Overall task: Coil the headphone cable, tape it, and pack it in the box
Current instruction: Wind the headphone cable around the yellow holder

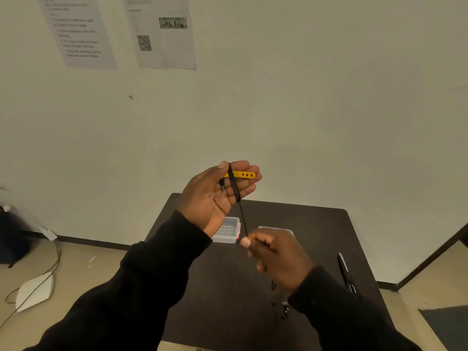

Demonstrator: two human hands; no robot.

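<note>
Coiling is barely begun: above the box (229,231), the left hand (217,193) thumb-pins a few cable (234,183) loops; the right hand (276,254) pinches the strand between its fingers. Taping and packing remain.

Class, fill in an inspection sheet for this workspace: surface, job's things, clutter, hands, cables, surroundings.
Surface: dark table.
Job's things: headphone cable with yellow strap; clear box and scissors on the table; tape, nothing seen.
Clutter: small dark bits by the right sleeve, unclear.
Hands: left hand holds the cable wound round its fingers; right hand pinches the strand below.
Cables: floor cables at left.
Surroundings: printed sheets on the wall; white object on the floor.
</note>
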